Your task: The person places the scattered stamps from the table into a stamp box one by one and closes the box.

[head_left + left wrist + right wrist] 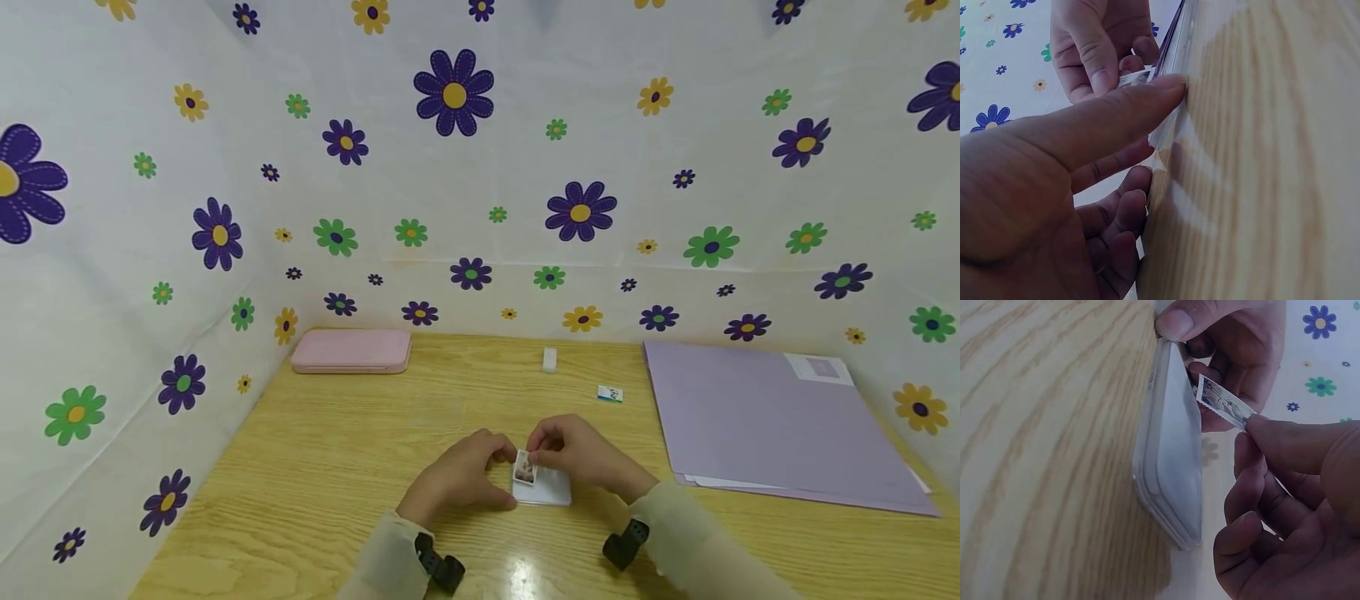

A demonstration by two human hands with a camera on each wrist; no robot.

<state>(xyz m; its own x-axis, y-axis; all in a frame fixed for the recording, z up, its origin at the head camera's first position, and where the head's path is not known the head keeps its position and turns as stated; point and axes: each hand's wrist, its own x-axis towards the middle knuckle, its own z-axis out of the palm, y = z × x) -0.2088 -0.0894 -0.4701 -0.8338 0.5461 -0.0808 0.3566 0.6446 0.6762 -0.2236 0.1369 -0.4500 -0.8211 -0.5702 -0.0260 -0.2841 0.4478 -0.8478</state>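
A small postage stamp (525, 468) with a scalloped edge and a brownish picture is pinched at one end between the thumb and index finger of my right hand (577, 450). In the right wrist view the stamp (1222, 402) slants over the edge of a flat white case (1179, 450), which has a clear layer round its side. The white case (551, 492) lies on the table below the stamp. My left hand (467, 471) holds the case at its left side, thumb at the near corner and fingers at the far one. The left thumb (1122, 119) partly covers the case in the left wrist view.
At the back left lies a pink case (351, 352). A white block (550, 360) and a small printed piece (610, 394) lie at the back. A lilac folder (765, 417) with papers covers the right side. A clear sheet (438, 412) lies left of centre. Flowered cloth (510, 167) surrounds the table.
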